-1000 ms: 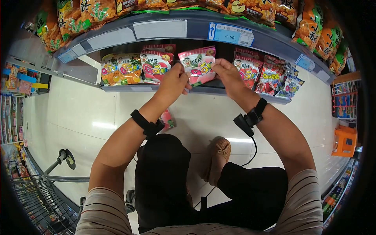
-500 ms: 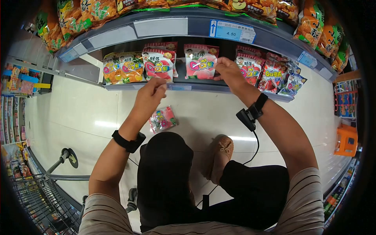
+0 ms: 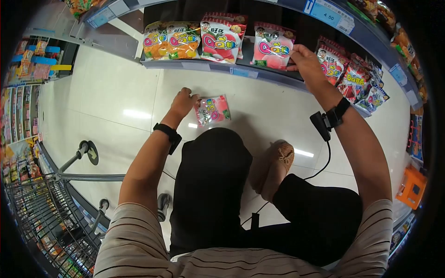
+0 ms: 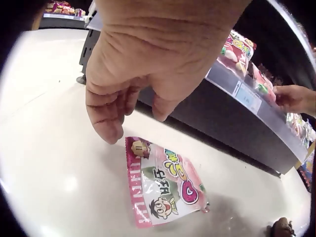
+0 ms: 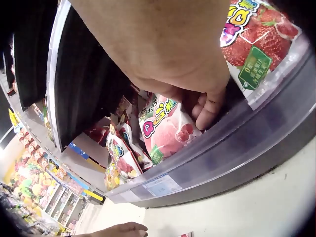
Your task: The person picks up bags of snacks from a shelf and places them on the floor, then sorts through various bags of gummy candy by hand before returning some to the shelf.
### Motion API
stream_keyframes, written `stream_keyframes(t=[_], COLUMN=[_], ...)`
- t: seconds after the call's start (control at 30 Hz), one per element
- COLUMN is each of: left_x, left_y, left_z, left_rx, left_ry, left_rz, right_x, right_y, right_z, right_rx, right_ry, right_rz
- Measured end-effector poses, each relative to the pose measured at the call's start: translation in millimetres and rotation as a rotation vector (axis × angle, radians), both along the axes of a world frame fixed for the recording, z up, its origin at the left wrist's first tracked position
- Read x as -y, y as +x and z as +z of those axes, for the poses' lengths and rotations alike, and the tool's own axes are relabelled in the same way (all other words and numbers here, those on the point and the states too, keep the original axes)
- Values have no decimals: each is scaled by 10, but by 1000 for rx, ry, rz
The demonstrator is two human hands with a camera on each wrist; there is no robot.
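Observation:
A pink and white bag of peach gummy candy stands upright on the low shelf. My right hand pinches its right edge; in the right wrist view the curled fingers are at the side of the bag. On the floor below lies a second pink gummy candy bag, flat. Just left of it is my left hand. The left wrist view shows that hand's loosely bent fingers over the pink crimped end of the floor bag, holding nothing.
Orange gummy bags and a red-and-white one fill the shelf's left part. More candy bags stand right of my right hand. A wire shopping cart is at the lower left. My knee is close below the floor bag.
Both hands held the peach bag up before; it now stands on the shelf, with the right hand at its edge. The left hand let go and moved down to the floor bag. The view tilted downward.

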State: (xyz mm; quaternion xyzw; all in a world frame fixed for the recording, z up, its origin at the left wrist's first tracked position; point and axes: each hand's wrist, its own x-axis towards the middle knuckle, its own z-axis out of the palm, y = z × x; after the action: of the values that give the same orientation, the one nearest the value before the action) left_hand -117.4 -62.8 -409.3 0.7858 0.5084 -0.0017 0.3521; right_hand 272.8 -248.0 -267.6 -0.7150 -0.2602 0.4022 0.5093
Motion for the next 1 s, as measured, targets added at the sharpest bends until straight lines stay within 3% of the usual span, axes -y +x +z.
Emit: stream_keyframes(t=[0.17, 0.4, 0.57, 0.67, 0.87, 0.97, 1.0], left_x=[37, 82, 136, 210, 241, 238, 251], left_y=[91, 5, 47, 185, 535, 781, 881], left_z=[186, -28, 330, 724, 1681, 2027, 2129], left_rx=[-35, 28, 187, 264, 286, 387, 440], left_ry=[-401, -491, -604, -514, -557, -576, -580], left_rz=[22, -6, -128, -273, -345, -366, -370], right_x=[-36, 29, 146, 196, 154, 170, 161], right_y=[37, 111, -81, -62, -478, -690, -694], right_z=[-40, -237, 99, 331, 629, 780, 761], right_rx=[25, 340, 495, 594, 295, 344, 255], right_ry=[10, 105, 101, 18, 90, 104, 107], right_rz=[-36, -3, -94, -51, 499, 669, 692])
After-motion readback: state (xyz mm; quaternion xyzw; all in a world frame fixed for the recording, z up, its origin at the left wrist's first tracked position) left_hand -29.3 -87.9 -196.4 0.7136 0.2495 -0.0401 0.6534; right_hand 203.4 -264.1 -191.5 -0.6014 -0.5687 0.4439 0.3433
